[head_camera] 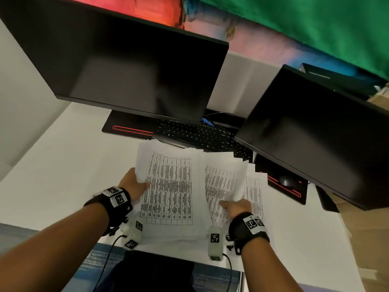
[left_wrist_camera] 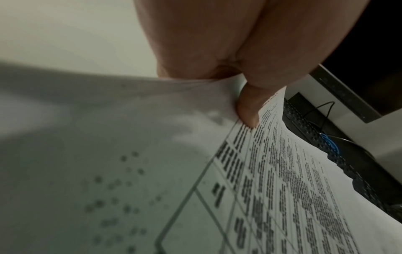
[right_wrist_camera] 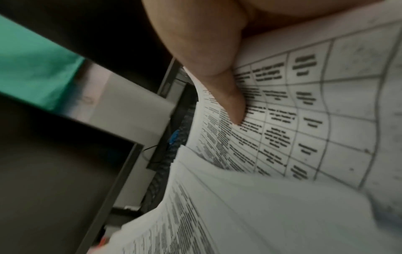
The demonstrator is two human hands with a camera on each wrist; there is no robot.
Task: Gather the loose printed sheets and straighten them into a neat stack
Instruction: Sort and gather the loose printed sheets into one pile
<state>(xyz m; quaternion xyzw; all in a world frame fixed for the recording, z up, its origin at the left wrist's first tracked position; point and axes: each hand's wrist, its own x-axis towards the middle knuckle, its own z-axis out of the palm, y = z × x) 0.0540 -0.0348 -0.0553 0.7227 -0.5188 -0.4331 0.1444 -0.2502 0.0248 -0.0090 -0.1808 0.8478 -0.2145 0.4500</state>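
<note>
White desk (head_camera: 63,157), two dark monitors (head_camera: 130,66), green backdrop (head_camera: 305,22), both hands' grip pinching printed sheets (head_camera: 168,186).

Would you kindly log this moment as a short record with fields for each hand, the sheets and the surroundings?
left hand: grips the left edge of the printed sheets, thumb on top
right hand: holds the right-hand sheets, thumb pressing on the print
sheets: fanned and uneven, edges not aligned, partly lifted off the white desk
behind: keyboard and two dark monitors
stage: gathered in the hands, not yet squared
</note>
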